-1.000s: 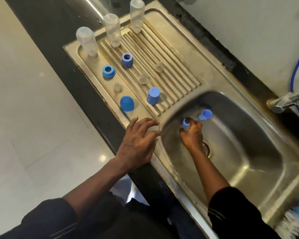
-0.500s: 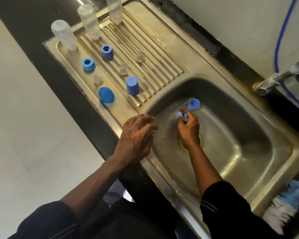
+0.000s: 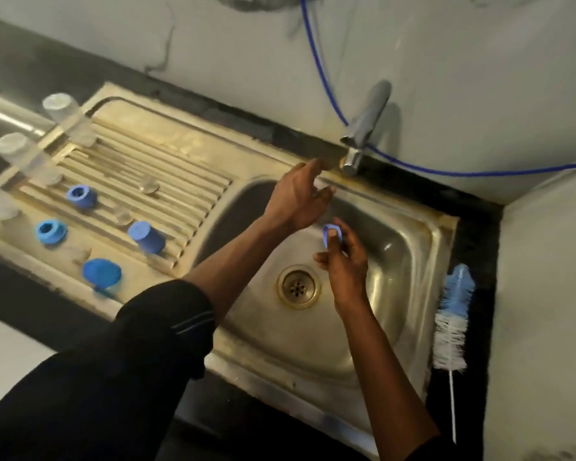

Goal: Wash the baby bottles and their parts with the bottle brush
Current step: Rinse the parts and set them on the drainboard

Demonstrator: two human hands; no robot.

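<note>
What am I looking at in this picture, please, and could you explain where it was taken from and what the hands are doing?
There is no machine here. A person is working with bare hands, and the single picture comes from a camera worn on the head, looking down at a steel sink. The left hand reaches, open, toward the tap and stops short of it. The right hand pinches a small blue ring above the basin. On the draining board to the left stand clear bottles, with more blue rings, blue caps and clear teats among them. The bottle brush lies untouched on the dark counter, right of the sink.
</note>
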